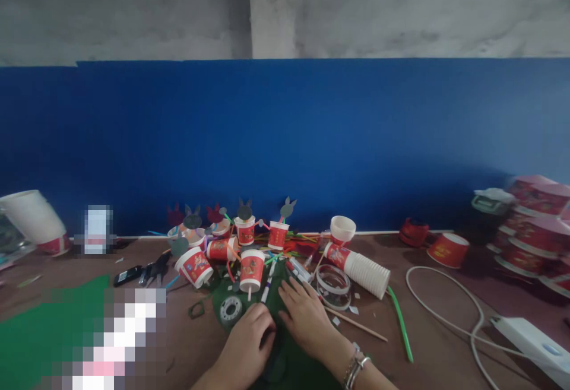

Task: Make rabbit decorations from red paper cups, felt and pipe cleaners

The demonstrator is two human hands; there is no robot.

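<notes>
My right hand lies flat with its fingers apart on a dark green sheet. Beside it, my left hand is curled over the same sheet; whatever its fingers hold, if anything, is hidden. Just beyond the left hand lies a white and purple marker, and to its left is a grey tape roll. A red paper cup is upside down ahead of the hands, with a stick poking out below its rim. Clear tape rolls sit right of my right hand.
Several red cups with animal-head cutouts stand behind. A cup stack, a wooden stick and a green pipe cleaner lie right. A cable loops near a white power strip. Green paper and scissors are left.
</notes>
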